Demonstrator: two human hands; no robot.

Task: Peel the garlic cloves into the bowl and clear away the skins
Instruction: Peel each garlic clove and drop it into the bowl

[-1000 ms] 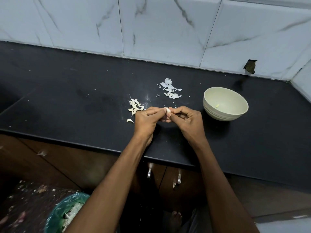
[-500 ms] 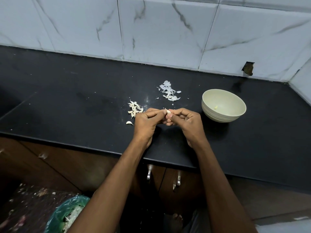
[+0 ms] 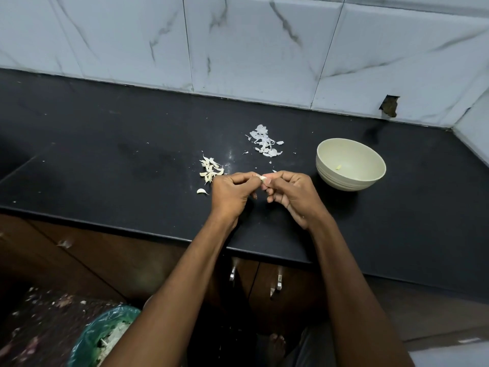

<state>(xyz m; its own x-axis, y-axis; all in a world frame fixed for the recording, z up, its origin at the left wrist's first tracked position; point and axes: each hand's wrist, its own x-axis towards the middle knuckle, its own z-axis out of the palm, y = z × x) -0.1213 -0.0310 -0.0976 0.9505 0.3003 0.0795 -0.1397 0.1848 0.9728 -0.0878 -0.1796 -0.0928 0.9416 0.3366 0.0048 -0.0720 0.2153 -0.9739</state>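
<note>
Both hands meet above the black counter (image 3: 105, 144): left hand (image 3: 230, 193) and right hand (image 3: 292, 193) each pinch one garlic clove (image 3: 263, 178) between fingertips. Unpeeled cloves (image 3: 211, 169) lie beside the left hand; the bowl (image 3: 350, 165) sits beyond the right. Judged small, firm and slippery, with papery brittle skin; best pinched at the ends.

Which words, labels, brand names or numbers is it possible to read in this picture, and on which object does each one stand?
None: no readable text appears anywhere in this view.
The bowl is plain, with no print or logo.
The wall tiles show only grey veins, no writing.
The black counter carries garlic cloves and skins, no label.
The bin bag shows no print.
</note>
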